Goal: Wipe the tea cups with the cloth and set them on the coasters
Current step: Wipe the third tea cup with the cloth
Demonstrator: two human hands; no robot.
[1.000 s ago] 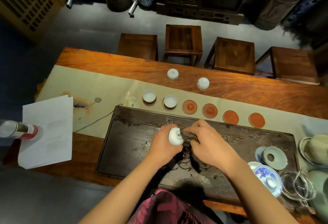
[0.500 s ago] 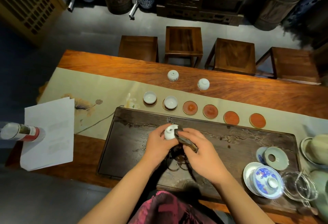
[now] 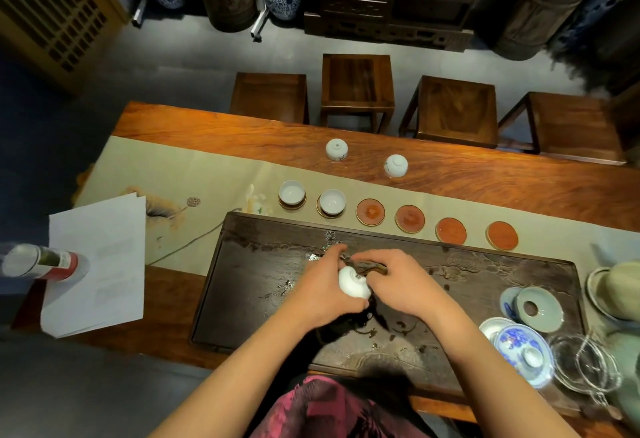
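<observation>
Your left hand [image 3: 320, 290] is wrapped around a small white tea cup [image 3: 353, 283], fingers curled closed on it, with the cup's foot turned toward you. Your right hand [image 3: 398, 285] is closed on a dark cloth [image 3: 369, 266] and presses it against the cup's far side (the cloth shows only as a brown strip above the cup). Both hands hover over the dark wooden tea tray [image 3: 263, 285].

Beyond the tray, six round coasters lie in a row on the pale table runner [image 3: 194, 174]. The two leftmost each carry an upright cup: first cup [image 3: 292, 192], second cup [image 3: 332, 201]. The other four coasters are bare, beginning with the third coaster [image 3: 370, 211]. Farther back, two cups sit upside down on the bare wooden table [image 3: 502, 181]: one at left [image 3: 336, 149], one at right [image 3: 396, 165].
</observation>
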